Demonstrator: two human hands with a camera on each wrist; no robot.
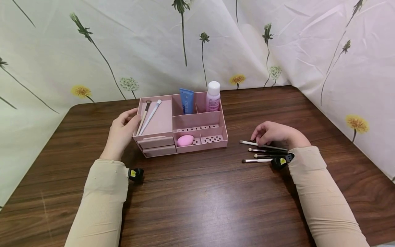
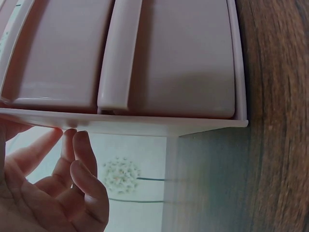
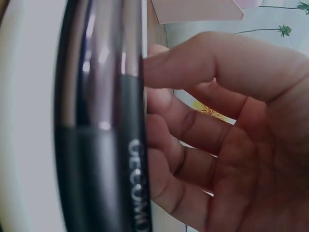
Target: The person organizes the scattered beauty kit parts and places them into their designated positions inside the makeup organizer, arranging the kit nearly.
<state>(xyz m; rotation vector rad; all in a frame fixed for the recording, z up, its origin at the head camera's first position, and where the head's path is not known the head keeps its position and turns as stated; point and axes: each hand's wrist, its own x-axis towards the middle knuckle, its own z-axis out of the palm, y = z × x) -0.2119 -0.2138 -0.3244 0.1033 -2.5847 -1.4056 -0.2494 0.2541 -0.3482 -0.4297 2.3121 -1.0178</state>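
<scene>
A pink desktop organizer [image 1: 199, 120] stands on the table. My left hand [image 1: 121, 129] is at its left side, and in the left wrist view the fingertips [image 2: 83, 140] rest against the side wall, below two drawers [image 2: 183, 58]. Two makeup brushes [image 1: 150, 116] lie in the organizer's top tray. To the right, my right hand [image 1: 276, 133] pinches a makeup brush [image 1: 249, 143] between thumb and fingers. Several more makeup brushes [image 1: 257, 160] lie side by side just in front of it. Close up in the right wrist view, dark brush handles [image 3: 96, 174] hide part of the fingers.
A blue tube [image 1: 187, 101] and a white-capped pink bottle [image 1: 213, 97] stand in the organizer's back compartments. A pink makeup sponge [image 1: 185, 140] sits in a front one. The dark wooden table [image 1: 197, 199] meets a flowered cloth [image 1: 154, 44] behind.
</scene>
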